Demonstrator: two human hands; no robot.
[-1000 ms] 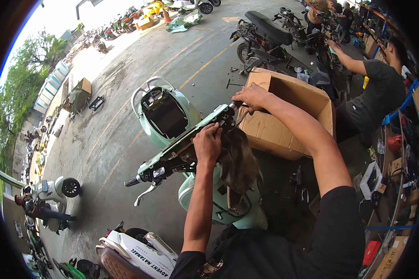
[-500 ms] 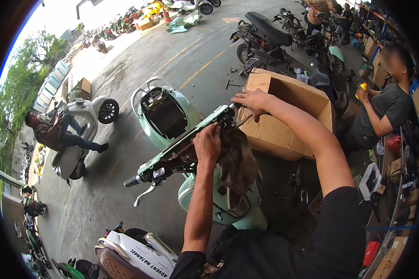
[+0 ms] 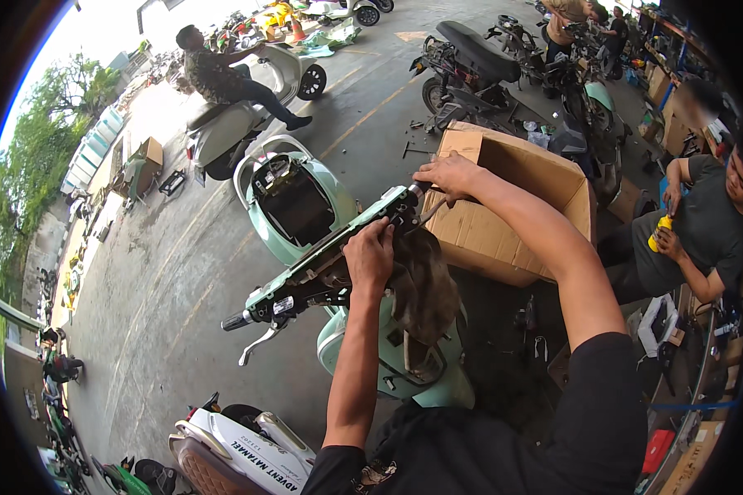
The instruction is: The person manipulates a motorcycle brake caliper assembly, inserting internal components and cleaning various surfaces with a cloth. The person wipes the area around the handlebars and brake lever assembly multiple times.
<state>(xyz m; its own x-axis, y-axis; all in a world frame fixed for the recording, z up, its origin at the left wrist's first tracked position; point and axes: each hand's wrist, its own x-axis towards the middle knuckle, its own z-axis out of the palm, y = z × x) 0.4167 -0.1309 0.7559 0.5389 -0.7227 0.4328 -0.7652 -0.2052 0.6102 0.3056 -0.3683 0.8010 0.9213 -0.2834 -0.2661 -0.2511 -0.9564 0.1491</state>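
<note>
A mint-green scooter (image 3: 330,342) stands in front of me with its bodywork partly opened. Its handlebar (image 3: 282,307) runs from lower left to upper right, with a green cover (image 3: 322,250) along the far side. My left hand (image 3: 369,254) is closed on the middle of this cover, fingers curled over its edge. At the right end, my right hand (image 3: 451,176) wraps the handlebar grip, thumb underneath beside the lever. A dark brown cloth (image 3: 425,285) hangs below the bar, between my arms. The left grip (image 3: 237,321) and silver brake lever (image 3: 257,345) are untouched.
An open cardboard box (image 3: 504,243) stands just beyond my right forearm. On the right, a person (image 3: 706,223) holds a yellow object (image 3: 660,234). Another person rides a white scooter (image 3: 231,124) at far left. A white seat-and-tail section (image 3: 239,450) lies near lower left.
The rider on the white scooter has moved away toward the far side and rightward. The person at right has leaned lower, both hands near the yellow object. My hands have barely moved.
</note>
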